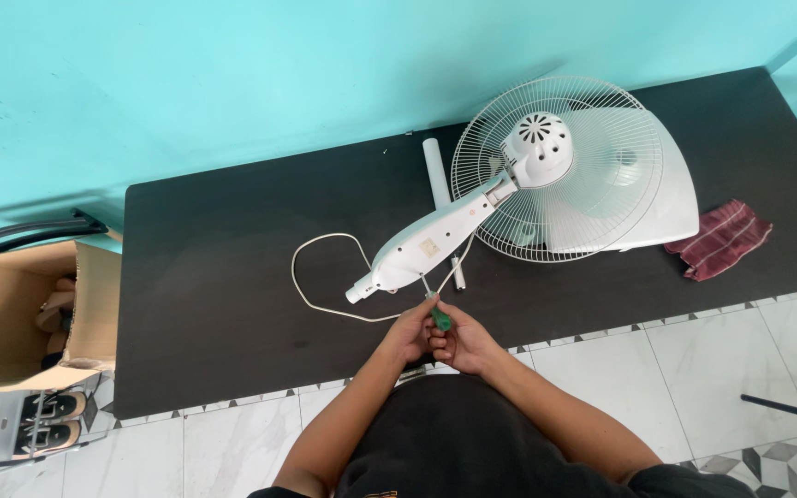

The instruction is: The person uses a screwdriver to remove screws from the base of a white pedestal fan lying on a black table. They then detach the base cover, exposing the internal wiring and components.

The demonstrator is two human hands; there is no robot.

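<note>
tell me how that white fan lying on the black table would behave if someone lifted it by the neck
The white fan would likely feel top-heavy, since the wire cage and motor sit at one end. The thin grille probably flexes if squeezed. Its loose white cord would likely trail limply.

Both hands closed over most of the screwdriver [436, 312], so only a bit of green handle and a thin shaft showed above the left hand [410, 334] and right hand [461, 341]. Where its tip met the fan neck [426, 242] was too small to tell. Beyond the hands, the grille [557, 171] veiled the blades. Far left of the left hand, the cardboard box [11, 314] was cut by the edge, its contents unclear.
</note>
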